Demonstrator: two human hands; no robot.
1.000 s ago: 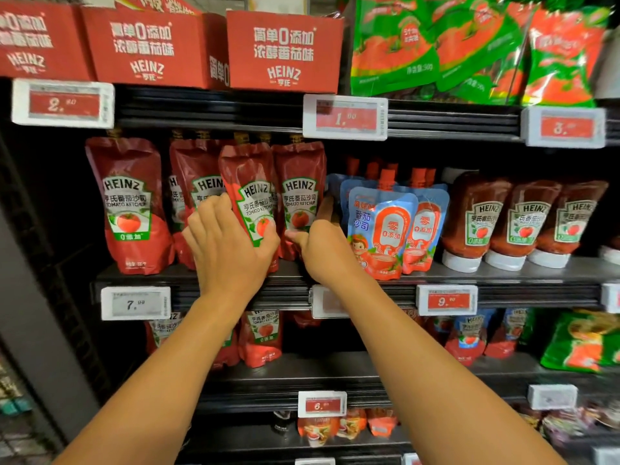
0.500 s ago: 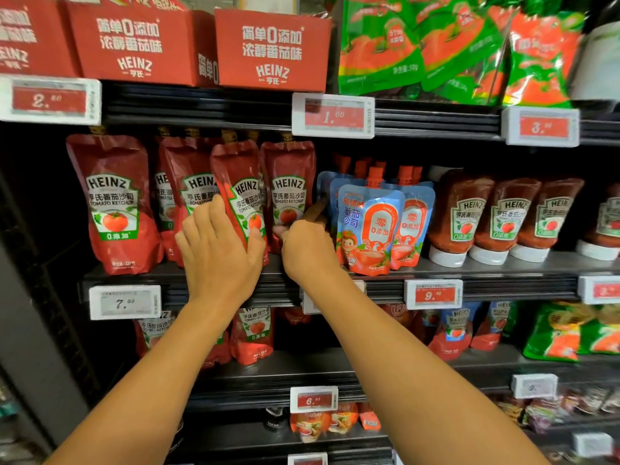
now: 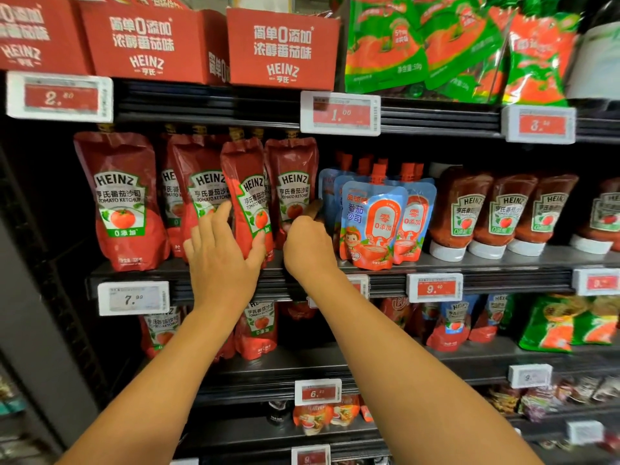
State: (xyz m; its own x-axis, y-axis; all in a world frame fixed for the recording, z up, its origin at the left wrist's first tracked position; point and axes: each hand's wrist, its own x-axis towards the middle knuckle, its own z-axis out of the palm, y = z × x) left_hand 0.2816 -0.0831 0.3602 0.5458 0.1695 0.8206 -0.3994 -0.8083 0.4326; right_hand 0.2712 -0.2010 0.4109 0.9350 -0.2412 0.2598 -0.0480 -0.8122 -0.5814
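Tilted ketchup pouch: a red Heinz tomato ketchup pouch (image 3: pixel 246 199) stands on the middle shelf (image 3: pixel 503 260), leaning left out of line with its neighbours, its label turned at a slant.
Left hand: the left hand (image 3: pixel 223 260) wraps the lower part of that pouch, fingers reaching up along its left side and the thumb pressed across its front near the base; it has hold of the pouch.
Right hand: the right hand (image 3: pixel 307 248) is at the foot of the next Heinz pouch (image 3: pixel 293 193), fingers curled in toward its lower edge; one finger sticks up between that pouch and the blue pouches. Whether it actually grips the pouch cannot be told, since the fingertips are hidden.
Row to the left: more upright Heinz pouches, the nearest (image 3: pixel 198 193) just behind the left hand's fingers, another (image 3: pixel 122 199) farther left and standing apart.
Row to the right: blue tomato sauce pouches (image 3: pixel 372 226) with orange caps, touching the right hand's side; beyond them squeeze bottles of Heinz ketchup (image 3: pixel 463 213) standing on their white caps.
Price tags: 7.99 (image 3: pixel 133 298) below the left row, 9.40 (image 3: pixel 434 288) below the blue pouches.
Shelf above: red Heinz cartons (image 3: pixel 281 48) and green sauce packets (image 3: pixel 402 48).
Shelf below: further ketchup pouches (image 3: pixel 256 330), partly behind the forearms.
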